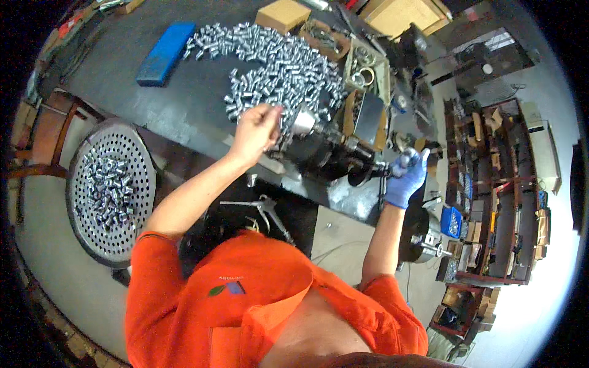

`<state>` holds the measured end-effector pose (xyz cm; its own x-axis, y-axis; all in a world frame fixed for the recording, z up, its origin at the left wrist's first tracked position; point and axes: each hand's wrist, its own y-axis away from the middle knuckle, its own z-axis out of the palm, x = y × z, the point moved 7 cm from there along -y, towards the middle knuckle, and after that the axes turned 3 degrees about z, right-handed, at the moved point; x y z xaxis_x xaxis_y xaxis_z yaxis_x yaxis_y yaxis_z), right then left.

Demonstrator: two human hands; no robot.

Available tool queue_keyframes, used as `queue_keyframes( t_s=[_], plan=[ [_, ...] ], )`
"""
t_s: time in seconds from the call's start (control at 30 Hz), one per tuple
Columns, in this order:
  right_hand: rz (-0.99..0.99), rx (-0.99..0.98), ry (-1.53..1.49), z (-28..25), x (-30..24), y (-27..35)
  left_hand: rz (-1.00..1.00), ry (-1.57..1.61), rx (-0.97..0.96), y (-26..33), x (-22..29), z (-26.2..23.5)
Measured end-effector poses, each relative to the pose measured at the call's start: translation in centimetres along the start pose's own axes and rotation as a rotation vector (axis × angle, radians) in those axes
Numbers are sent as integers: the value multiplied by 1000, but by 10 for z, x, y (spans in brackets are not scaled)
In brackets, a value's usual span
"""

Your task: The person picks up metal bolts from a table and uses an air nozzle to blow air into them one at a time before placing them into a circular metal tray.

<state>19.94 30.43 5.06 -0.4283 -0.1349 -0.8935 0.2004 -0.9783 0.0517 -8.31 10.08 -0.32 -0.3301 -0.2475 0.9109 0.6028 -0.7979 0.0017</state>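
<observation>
My left hand [255, 134], bare, is closed in a pinch at the near edge of a large pile of small silvery metal sleeves [282, 67]. What sits between its fingertips is too small to make out. Just right of it is the metal nose [303, 121] of a dark bench machine [331, 156] with a spindle. In a blue glove, my right hand [407, 181] closes around a rounded metal knob [403, 161] at the machine's right end.
A round perforated metal tray [144, 162] with more sleeves stands at left. On the dark bench lie a blue block [165, 54], a tan box [282, 15] and a parts bin [375, 67]. An air gun [268, 211] hangs below the bench edge. Shelves [506, 208] stand at right.
</observation>
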Motion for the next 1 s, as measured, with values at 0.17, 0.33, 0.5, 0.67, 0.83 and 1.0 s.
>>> queue_keyframes(
  t_s=[0.17, 0.33, 0.5, 0.67, 0.83, 1.0],
  plan=[
    [21, -76, -59, -1, 3, 10, 322, -884, -136, 109, -124, -58],
    [99, -73, -54, 2, 8, 6, 145, -1155, -184, 125, -170, -69],
    [172, -232, -169, -5, 11, 3, -13, -1036, -325, 123, -154, -83],
    [171, -204, -191, 0, 14, 7, 24, -1155, -448, 133, -115, -74],
    [82, -49, -86, 3, 8, 17, 276, -984, -379, 102, -40, -42],
    [92, -57, -115, -6, 11, 20, 533, -1140, -107, 39, 11, -30]
  ],
)
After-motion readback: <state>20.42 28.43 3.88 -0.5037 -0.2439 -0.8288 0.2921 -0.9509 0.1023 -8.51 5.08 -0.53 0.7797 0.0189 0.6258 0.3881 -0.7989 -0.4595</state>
